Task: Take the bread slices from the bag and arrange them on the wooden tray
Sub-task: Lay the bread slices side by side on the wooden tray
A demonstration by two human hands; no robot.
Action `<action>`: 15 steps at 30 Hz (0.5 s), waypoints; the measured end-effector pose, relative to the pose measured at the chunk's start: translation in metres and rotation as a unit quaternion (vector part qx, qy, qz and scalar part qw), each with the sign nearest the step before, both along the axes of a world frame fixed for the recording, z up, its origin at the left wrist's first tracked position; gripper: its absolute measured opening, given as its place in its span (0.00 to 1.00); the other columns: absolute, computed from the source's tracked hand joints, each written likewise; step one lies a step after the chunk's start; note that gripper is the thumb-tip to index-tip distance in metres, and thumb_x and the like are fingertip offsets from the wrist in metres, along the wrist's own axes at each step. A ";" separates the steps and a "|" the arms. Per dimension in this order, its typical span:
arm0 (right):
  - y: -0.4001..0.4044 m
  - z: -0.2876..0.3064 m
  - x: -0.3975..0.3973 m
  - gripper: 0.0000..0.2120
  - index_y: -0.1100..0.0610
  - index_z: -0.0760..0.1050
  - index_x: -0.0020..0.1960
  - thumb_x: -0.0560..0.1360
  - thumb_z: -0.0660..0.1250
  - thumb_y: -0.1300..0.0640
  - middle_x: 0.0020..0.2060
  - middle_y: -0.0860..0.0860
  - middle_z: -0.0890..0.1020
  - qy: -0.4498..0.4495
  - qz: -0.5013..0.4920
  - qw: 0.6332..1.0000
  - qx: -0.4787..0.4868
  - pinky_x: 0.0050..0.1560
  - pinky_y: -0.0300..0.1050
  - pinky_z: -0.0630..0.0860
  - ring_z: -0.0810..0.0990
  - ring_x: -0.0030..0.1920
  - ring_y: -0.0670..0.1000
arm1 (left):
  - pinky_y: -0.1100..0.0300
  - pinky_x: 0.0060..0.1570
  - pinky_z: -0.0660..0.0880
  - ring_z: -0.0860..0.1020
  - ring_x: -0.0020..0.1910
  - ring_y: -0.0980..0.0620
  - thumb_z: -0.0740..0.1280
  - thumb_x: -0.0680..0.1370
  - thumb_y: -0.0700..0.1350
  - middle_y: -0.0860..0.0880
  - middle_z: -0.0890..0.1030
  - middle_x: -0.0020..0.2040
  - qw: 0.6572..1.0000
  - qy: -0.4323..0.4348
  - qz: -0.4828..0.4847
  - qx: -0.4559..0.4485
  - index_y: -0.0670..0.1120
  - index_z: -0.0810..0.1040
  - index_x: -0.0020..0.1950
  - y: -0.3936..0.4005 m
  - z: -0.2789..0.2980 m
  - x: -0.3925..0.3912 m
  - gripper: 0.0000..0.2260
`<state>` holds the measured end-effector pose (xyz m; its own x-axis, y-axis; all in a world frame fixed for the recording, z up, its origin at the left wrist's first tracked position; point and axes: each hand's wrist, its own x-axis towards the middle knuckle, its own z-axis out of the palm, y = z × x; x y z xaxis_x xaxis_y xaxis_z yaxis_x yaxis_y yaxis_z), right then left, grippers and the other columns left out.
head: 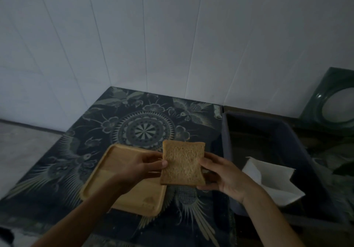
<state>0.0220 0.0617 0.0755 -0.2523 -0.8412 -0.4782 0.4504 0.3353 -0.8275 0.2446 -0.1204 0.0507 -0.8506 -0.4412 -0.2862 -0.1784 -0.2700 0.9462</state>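
Note:
A brown bread slice is held upright in the air between both hands, just over the right edge of the wooden tray. My left hand pinches its left edge with thumb and fingers. My right hand grips its right edge and lower corner. The tray lies on the dark patterned cloth and holds no bread where it shows; my left forearm covers part of it. A white bag or paper lies inside the dark bin at the right.
A dark plastic bin stands right of the cloth-covered table. A green stand with a white round thing is at the far right. White panelled walls rise close behind the table. Grey floor lies at the left.

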 end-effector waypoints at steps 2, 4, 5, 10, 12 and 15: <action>-0.015 -0.013 0.014 0.29 0.52 0.83 0.63 0.65 0.86 0.52 0.59 0.60 0.86 -0.011 -0.002 1.000 0.013 0.47 0.58 0.85 0.85 0.59 0.64 | 0.51 0.60 0.77 0.82 0.61 0.49 0.78 0.70 0.57 0.49 0.84 0.61 1.000 -0.018 -0.004 0.000 0.52 0.84 0.60 -0.016 -0.011 0.012 0.21; -0.029 -0.028 0.028 0.30 0.53 0.82 0.64 0.65 0.86 0.52 0.60 0.60 0.85 -0.021 -0.003 0.999 0.029 0.47 0.58 0.85 0.85 0.60 0.64 | 0.51 0.60 0.77 0.82 0.61 0.49 0.79 0.69 0.58 0.49 0.84 0.61 0.999 -0.034 -0.008 0.000 0.52 0.84 0.60 -0.032 -0.024 0.022 0.22; -0.036 -0.036 0.034 0.30 0.53 0.82 0.65 0.65 0.86 0.52 0.61 0.60 0.85 -0.026 -0.007 0.999 0.037 0.48 0.58 0.85 0.85 0.60 0.64 | 0.52 0.59 0.78 0.83 0.60 0.50 0.79 0.68 0.58 0.49 0.84 0.61 0.999 -0.042 -0.010 0.003 0.52 0.84 0.60 -0.039 -0.030 0.028 0.22; -0.065 -0.076 0.063 0.26 0.51 0.84 0.62 0.66 0.84 0.50 0.59 0.60 0.86 -0.055 -0.019 0.994 0.090 0.49 0.58 0.84 0.86 0.59 0.62 | 0.55 0.55 0.80 0.83 0.58 0.50 0.79 0.69 0.58 0.49 0.85 0.59 0.995 -0.089 -0.023 0.030 0.53 0.84 0.59 -0.068 -0.071 0.052 0.22; -0.073 -0.095 0.072 0.22 0.51 0.84 0.62 0.70 0.82 0.52 0.58 0.59 0.86 -0.077 -0.021 0.991 0.110 0.50 0.59 0.85 0.86 0.59 0.61 | 0.57 0.51 0.81 0.84 0.57 0.50 0.80 0.68 0.57 0.49 0.85 0.58 0.992 -0.114 -0.021 0.043 0.52 0.84 0.59 -0.077 -0.088 0.057 0.22; -0.083 -0.125 0.083 0.20 0.52 0.83 0.63 0.72 0.80 0.53 0.58 0.59 0.86 -0.094 -0.038 0.984 0.148 0.58 0.64 0.82 0.86 0.59 0.61 | 0.56 0.50 0.82 0.84 0.56 0.48 0.80 0.68 0.55 0.47 0.85 0.57 0.987 -0.145 -0.025 0.063 0.50 0.85 0.57 -0.090 -0.111 0.062 0.21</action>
<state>0.1054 -0.0212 -0.0491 -0.1928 -0.6404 -0.7434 0.6187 0.5087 -0.5987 0.3065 -0.2106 -0.0606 -0.7445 -0.3460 -0.5710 -0.4536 -0.3654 0.8129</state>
